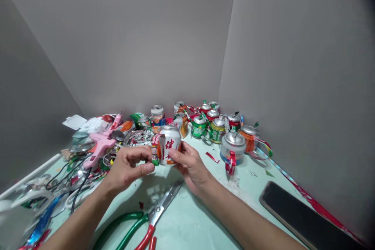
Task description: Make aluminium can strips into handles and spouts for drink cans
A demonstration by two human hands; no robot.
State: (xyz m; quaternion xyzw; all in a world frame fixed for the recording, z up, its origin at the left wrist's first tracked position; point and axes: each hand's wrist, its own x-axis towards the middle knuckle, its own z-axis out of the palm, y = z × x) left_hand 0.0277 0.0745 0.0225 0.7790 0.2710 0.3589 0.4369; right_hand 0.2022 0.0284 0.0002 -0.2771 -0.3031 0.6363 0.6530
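My right hand (191, 166) is wrapped round a small white drink can (172, 144) with red characters and orange near its base, held upright above the table. A curved red metal strip (156, 145) with a green lower end stands against the can's left side like a handle. My left hand (130, 166) pinches at that strip's lower end with thumb and forefinger. Whether the strip is fixed to the can, I cannot tell. Below my hands lies a pair of scissors (165, 200) with green and red handles, blades partly apart.
Several lidded cans with handles, such as a green can (199, 127) and a white one (233, 146), stand behind and right. At left, a pink glue gun (101, 146) rests on metal scraps and cords. A phone (299, 216) lies at right. Grey panels (152, 39) enclose the table (193, 218).
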